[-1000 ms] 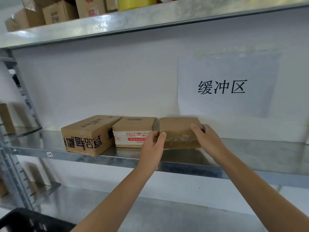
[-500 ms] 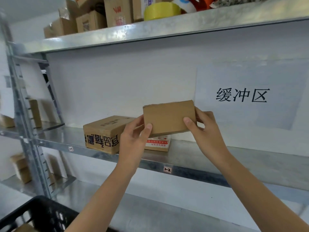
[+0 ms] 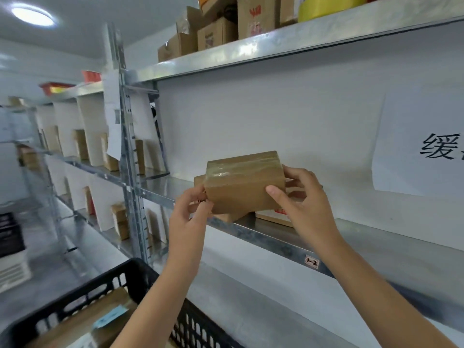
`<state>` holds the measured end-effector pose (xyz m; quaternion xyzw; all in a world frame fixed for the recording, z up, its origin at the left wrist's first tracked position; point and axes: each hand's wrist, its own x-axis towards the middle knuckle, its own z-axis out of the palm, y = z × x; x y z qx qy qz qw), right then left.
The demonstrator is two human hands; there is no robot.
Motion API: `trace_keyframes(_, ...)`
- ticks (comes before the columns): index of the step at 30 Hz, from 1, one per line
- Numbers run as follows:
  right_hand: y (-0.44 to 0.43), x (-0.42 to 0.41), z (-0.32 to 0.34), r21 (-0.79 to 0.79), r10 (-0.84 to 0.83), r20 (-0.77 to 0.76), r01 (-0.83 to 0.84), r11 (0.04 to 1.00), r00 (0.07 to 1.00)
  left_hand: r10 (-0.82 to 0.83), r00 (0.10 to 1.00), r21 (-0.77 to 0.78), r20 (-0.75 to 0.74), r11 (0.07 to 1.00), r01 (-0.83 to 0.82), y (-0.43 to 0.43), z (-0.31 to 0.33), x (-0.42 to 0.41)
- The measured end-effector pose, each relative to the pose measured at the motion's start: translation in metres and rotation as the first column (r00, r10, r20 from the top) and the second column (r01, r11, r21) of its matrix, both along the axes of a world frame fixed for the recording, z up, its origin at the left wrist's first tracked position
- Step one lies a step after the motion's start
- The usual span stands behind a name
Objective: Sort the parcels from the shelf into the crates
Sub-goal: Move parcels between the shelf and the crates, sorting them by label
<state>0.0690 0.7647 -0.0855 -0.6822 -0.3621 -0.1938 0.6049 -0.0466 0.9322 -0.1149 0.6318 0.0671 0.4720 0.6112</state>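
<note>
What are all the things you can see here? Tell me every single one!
held parcel: one, brown with clear tape, in the air before the middle shelf
shelf parcels: at least two, brown, on the middle shelf, mostly hidden
shelf: one, grey metal, across the middle
crate: one, black, bottom left
crated parcel: at least one, brown with a blue label, inside the crate
top boxes: several, brown, top shelf
tape roll: one, yellow, top shelf
sign: one, white with black writing, wall at right
lamp: one, white, ceiling
left hand: pinches the held parcel's left end
right hand: grips its right end
</note>
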Motion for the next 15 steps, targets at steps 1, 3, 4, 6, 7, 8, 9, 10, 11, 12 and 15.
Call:
trace_keyframes(1,0.005,-0.001,0.000,0.002,0.035,-0.017,-0.035,0.999,0.999,-0.005,1.000,0.005,0.006,1.000,0.005,0.004,0.000,-0.005)
trace_keyframes(3,0.015,-0.004,0.003,0.013,0.098,-0.044,-0.098,0.995,0.994,-0.019,0.999,0.035,0.026,0.999,0.018,0.012,0.001,-0.015)
trace_keyframes(4,0.020,-0.005,0.003,0.024,0.122,-0.046,-0.121,0.992,0.991,-0.028,0.998,0.050,0.049,0.998,0.026,0.015,0.001,-0.020)
trace_keyframes(6,0.032,-0.008,0.003,0.044,0.157,-0.047,-0.155,0.987,0.986,-0.034,0.994,0.057,0.101,0.998,0.028,0.024,-0.002,-0.027)
trace_keyframes(7,0.038,-0.010,0.000,0.051,0.171,-0.053,-0.168,0.984,0.984,-0.025,0.993,0.049,0.115,0.999,0.019,0.028,-0.005,-0.032)
trace_keyframes(8,0.044,-0.011,-0.004,0.057,0.186,-0.063,-0.182,0.982,0.981,-0.005,0.993,0.035,0.117,0.999,0.001,0.032,-0.009,-0.037)
trace_keyframes(9,0.050,-0.013,-0.009,0.058,0.207,-0.076,-0.203,0.977,0.975,0.021,0.994,0.019,0.111,1.000,-0.024,0.036,-0.014,-0.041)
trace_keyframes(10,0.056,-0.015,-0.014,0.051,0.236,-0.091,-0.232,0.971,0.968,0.056,0.994,0.002,0.098,0.998,-0.057,0.040,-0.019,-0.046)
trace_keyframes(11,0.062,-0.018,-0.020,0.041,0.271,-0.109,-0.268,0.962,0.956,0.090,0.993,-0.019,0.079,0.996,-0.089,0.044,-0.024,-0.051)
trace_keyframes(12,0.068,-0.021,-0.026,0.039,0.313,-0.127,-0.311,0.950,0.941,0.121,0.991,-0.040,0.058,0.992,-0.119,0.048,-0.028,-0.057)
trace_keyframes(15,0.087,-0.030,-0.044,0.032,0.444,-0.161,-0.445,0.895,0.881,0.190,0.981,-0.090,0.025,0.978,-0.187,0.058,-0.039,-0.075)
